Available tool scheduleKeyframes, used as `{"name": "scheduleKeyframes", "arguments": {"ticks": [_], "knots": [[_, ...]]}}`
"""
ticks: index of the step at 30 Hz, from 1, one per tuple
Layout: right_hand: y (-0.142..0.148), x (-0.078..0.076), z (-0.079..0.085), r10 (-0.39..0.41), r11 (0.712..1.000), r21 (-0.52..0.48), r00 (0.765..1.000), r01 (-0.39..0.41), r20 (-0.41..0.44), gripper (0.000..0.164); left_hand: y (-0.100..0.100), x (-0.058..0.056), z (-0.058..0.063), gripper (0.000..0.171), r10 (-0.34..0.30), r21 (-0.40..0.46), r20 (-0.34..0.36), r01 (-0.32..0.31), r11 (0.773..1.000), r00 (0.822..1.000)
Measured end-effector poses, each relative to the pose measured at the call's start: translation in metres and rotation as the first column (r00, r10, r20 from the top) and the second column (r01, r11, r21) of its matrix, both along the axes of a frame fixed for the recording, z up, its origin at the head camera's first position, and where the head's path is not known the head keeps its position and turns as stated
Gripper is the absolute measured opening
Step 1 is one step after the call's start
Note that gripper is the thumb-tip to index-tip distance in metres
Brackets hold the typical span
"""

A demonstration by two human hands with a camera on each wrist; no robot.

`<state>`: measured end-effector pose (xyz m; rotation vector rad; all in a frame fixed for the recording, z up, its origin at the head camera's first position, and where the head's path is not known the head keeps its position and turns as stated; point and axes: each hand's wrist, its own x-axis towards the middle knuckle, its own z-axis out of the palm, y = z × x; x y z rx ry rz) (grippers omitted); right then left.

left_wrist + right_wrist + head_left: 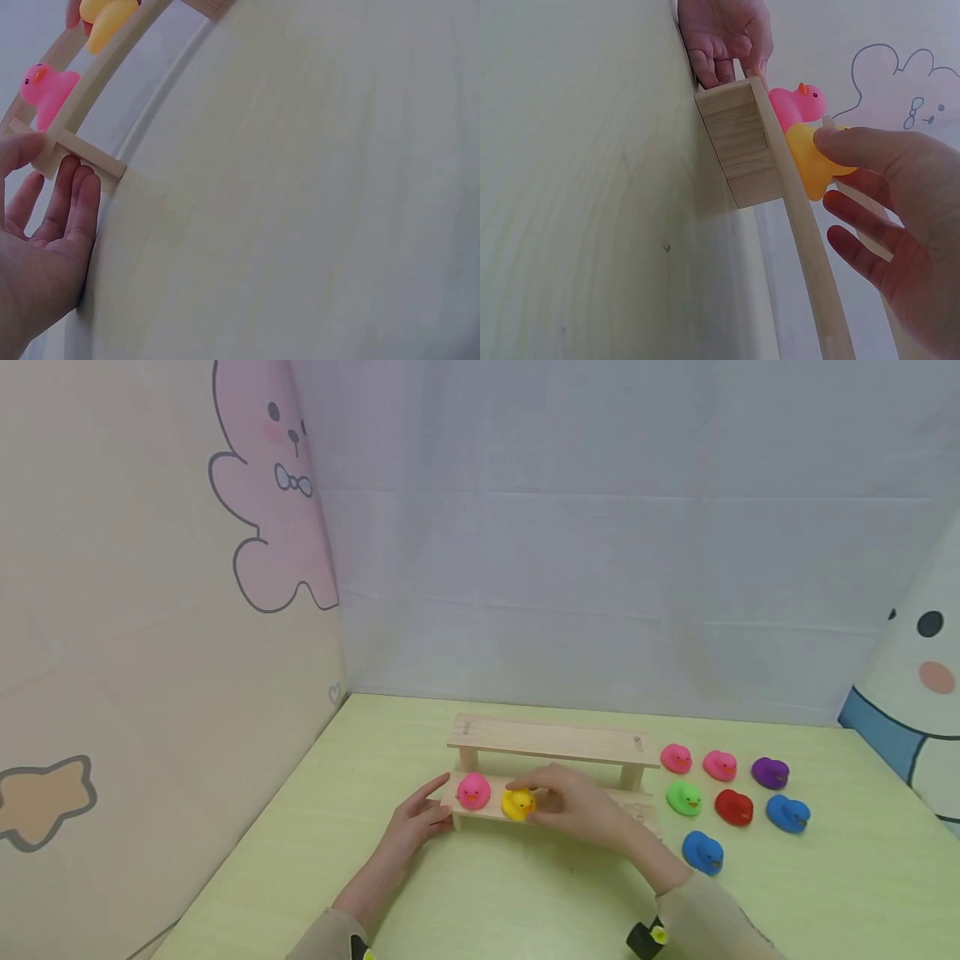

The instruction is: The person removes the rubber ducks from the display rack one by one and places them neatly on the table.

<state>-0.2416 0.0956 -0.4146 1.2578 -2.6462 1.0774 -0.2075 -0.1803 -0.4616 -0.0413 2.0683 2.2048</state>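
A two-step wooden stand point(551, 739) is on the table, with a pink toy duck point(474, 791) sitting near the left end of its lower step. Just to the right of that duck, my right hand point(581, 808) pinches a yellow toy duck point(517, 807) between thumb and fingers, low over the same step. My left hand point(412, 827) holds the left end of the lower step. In the left wrist view its thumb point(24, 148) lies at the plank's end, while the other fingers bend against the support below.
Right of the stand, loose toy ducks lie on the table: two pink, a purple duck point(770, 772), a green duck point(684, 797), a red duck point(734, 807) and two blue. The nearer blue duck point(702, 852) is close to my right forearm. Printed cloth walls the back and sides.
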Motion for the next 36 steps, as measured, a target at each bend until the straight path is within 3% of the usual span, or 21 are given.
{"name": "scheduleKeyframes", "arguments": {"ticks": [7, 22, 36], "knots": [[0.001, 0.0, 0.0, -0.001, 1.0, 0.009, 1.0, 0.001, -0.028, 0.042, -0.001, -0.006, -0.008, 0.055, 0.005, 0.005, 0.011, -0.005, 1.0, 1.0], [0.003, -0.001, 0.0, 0.013, 1.0, 0.011, 0.999, -0.012, -0.05, 0.04, 0.0, -0.005, -0.007, 0.055, 0.016, -0.005, 0.015, -0.016, 1.0, 1.0], [0.01, 0.011, 0.008, -0.013, 1.0, 0.005, 0.991, 0.013, -0.135, 0.037, 0.0, -0.005, -0.011, 0.054, 0.035, -0.006, 0.005, -0.035, 0.999, 0.999]]}}
